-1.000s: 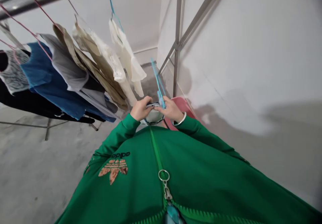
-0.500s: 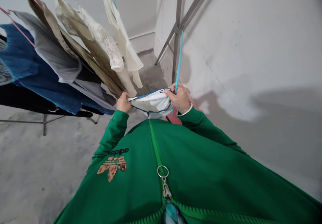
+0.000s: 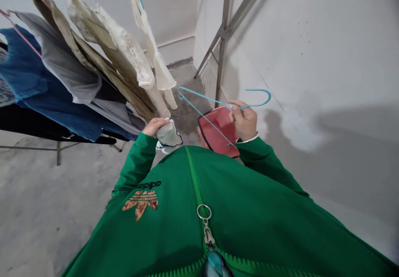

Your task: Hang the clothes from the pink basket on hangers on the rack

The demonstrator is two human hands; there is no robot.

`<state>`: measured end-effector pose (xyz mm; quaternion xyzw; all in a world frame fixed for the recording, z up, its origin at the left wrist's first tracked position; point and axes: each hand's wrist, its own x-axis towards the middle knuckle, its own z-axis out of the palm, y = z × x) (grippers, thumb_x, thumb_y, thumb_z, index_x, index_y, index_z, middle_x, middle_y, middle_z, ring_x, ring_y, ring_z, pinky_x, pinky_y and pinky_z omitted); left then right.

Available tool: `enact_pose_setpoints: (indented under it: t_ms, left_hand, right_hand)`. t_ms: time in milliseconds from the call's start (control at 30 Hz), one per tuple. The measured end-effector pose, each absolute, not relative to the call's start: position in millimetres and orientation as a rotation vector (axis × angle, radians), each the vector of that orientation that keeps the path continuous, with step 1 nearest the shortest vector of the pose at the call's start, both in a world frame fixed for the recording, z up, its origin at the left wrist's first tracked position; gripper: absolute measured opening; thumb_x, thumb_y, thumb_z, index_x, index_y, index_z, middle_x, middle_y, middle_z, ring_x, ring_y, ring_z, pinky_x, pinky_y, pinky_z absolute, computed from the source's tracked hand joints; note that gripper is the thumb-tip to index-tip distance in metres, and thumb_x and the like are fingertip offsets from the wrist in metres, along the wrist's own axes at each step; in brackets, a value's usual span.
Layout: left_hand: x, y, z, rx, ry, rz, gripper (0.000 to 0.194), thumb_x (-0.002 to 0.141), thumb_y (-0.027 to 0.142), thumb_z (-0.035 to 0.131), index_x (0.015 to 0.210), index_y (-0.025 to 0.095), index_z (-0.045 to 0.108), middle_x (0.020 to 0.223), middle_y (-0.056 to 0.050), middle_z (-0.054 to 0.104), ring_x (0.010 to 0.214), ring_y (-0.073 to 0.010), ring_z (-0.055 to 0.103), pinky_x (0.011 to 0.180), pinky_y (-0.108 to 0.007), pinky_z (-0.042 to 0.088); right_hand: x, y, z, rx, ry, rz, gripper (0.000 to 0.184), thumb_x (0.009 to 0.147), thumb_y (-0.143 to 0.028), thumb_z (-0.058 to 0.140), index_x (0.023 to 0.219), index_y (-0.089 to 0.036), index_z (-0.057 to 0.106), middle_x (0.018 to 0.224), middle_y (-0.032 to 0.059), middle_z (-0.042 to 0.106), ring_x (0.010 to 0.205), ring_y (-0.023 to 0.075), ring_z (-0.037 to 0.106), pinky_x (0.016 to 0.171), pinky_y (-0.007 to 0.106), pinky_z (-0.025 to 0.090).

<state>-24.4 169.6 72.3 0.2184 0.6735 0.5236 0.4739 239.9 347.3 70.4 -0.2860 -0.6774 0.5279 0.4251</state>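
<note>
Presently: dark-trimmed white cloth (image 3: 168,135), earlier stretched between both hands, hangs bunched, pinched in left hand (image 3: 153,127), near suspended clothes (image 3: 115,61). Blue hanger (image 3: 215,100), clamped in right hand (image 3: 245,122), now sideways above pink basin (image 3: 224,117).

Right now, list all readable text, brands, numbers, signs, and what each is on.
"adidas": black lettering on the green jacket, upside down in view, last letter hard to make out.
Coppery leaf-shaped logo, same jacket: no words.
White cloth, blue hanger, pink container: nothing readable.
No numbers seen.
</note>
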Motion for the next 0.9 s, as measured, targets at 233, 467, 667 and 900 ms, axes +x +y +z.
enact_pose_setpoints:
  t_ms: [233, 467, 667, 900]
  left_hand:
    - [-42.9, 172.2, 69.7, 0.76, 2.151, 1.029, 0.044, 0.065, 0.054, 0.063, 0.068, 0.011, 0.069, 0.054, 0.0, 0.059, 0.057, -0.014, 0.054, 0.052, -0.023, 0.039]
    - [-29.0, 176.9, 74.2, 1.007, 2.267, 0.874, 0.036, 0.081, 0.037, 0.052, 0.093, 0.011, 0.073, 0.081, -0.003, 0.072, 0.084, -0.0207, 0.064, 0.074, -0.025, 0.047]
    - [5.5, 180.9, 89.9, 1.488, 2.515, 0.308, 0.035, 0.09, 0.033, 0.047, 0.119, 0.024, 0.065, 0.102, -0.01, 0.069, 0.098, -0.0247, 0.061, 0.081, -0.032, 0.046]
    - [1.4, 182.3, 95.9, 1.825, 2.479, 0.239, 0.024, 0.091, 0.03, 0.046, 0.099, 0.021, 0.067, 0.103, -0.012, 0.061, 0.101, -0.0255, 0.056, 0.081, -0.036, 0.042]
  right_hand:
    - [263.9, 344.1, 90.0, -0.637, -2.051, 1.443, 0.033, 0.089, -0.052, 0.051, 0.087, -0.022, 0.067, 0.048, -0.0021, 0.044, 0.046, 0.0114, 0.042, 0.047, 0.029, 0.038]
    - [236.9, 323.4, 72.4, -0.612, -2.132, 1.455, 0.044, 0.087, -0.054, 0.049, 0.073, -0.016, 0.066, 0.066, 0.0025, 0.061, 0.053, 0.0093, 0.048, 0.051, 0.025, 0.04]
    - [195.4, 301.4, 52.7, -0.5, -2.049, 1.451, 0.051, 0.09, -0.055, 0.043, 0.063, -0.016, 0.06, 0.067, 0.0033, 0.062, 0.056, 0.0099, 0.052, 0.058, 0.026, 0.044]
    - [181.8, 327.4, 57.6, -0.458, -2.101, 1.332, 0.045, 0.09, -0.056, 0.043, 0.083, -0.017, 0.065, 0.066, 0.0023, 0.06, 0.065, 0.014, 0.057, 0.067, 0.029, 0.048]
